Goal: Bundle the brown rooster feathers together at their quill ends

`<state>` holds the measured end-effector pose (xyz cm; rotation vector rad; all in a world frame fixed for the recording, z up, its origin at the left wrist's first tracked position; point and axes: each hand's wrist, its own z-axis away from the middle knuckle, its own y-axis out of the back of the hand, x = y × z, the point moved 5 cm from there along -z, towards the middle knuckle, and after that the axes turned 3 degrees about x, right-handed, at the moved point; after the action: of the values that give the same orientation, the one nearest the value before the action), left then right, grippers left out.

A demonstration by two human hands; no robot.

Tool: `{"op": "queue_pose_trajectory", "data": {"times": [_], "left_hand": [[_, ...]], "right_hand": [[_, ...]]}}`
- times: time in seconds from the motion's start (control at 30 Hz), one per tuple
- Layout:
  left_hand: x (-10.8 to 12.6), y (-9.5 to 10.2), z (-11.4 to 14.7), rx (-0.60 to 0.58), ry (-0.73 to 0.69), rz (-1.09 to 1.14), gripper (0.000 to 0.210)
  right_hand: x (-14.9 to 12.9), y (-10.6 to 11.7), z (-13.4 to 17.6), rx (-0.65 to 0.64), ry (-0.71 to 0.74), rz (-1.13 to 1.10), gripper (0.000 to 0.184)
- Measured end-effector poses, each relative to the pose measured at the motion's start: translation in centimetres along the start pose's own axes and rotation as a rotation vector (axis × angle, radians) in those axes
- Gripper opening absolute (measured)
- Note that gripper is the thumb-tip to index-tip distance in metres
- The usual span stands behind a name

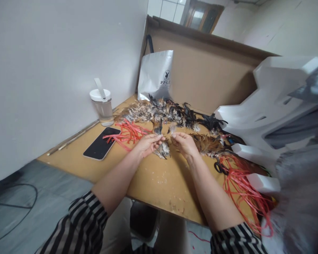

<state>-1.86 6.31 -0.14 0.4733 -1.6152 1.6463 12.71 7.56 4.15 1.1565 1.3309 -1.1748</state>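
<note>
Over the middle of the table, my left hand (149, 144) is closed in a pinch on a small bunch of dark and brown feathers (157, 126), whose tips stick up above the fingers. Facing it a short way to the right, my right hand (184, 144) is also pinched, with a small pale, fluffy feather (172, 129) at its fingertips. Just below and between the hands lies a pale feather clump (163, 151) on the table. A long heap of brown, grey and black feathers (151, 110) spreads behind both hands. More brown feathers (208, 144) lie right of my right hand.
On the wooden table (159, 183) are a phone (100, 144), a lidded cup (102, 107), red plastic strips (129, 132), black-handled scissors (219, 167) and more red strips (243, 190). A silver bag (156, 76) stands against the cardboard (206, 67). White foam (235, 116) borders the right side.
</note>
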Motion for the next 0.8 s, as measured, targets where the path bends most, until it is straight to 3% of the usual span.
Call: {"op": "queue_pose_trajectory", "data": {"times": [0.23,0.57,0.8], "left_hand": [[-0.5,-1.0,0.6,0.007,-0.061,-0.067,0.011],[-1.0,-1.0,0.5,0.089,-0.089,-0.061,0.010],[-1.3,-1.1,0.5,0.040,-0.093,-0.082,0.013]], "right_hand": [[0.0,-1.8,1.4,0.006,0.099,0.049,0.016],[0.6,-1.5,1.2,0.029,0.217,0.210,0.020],[0.6,-1.4,1.0,0.023,0.167,0.163,0.021]]}}
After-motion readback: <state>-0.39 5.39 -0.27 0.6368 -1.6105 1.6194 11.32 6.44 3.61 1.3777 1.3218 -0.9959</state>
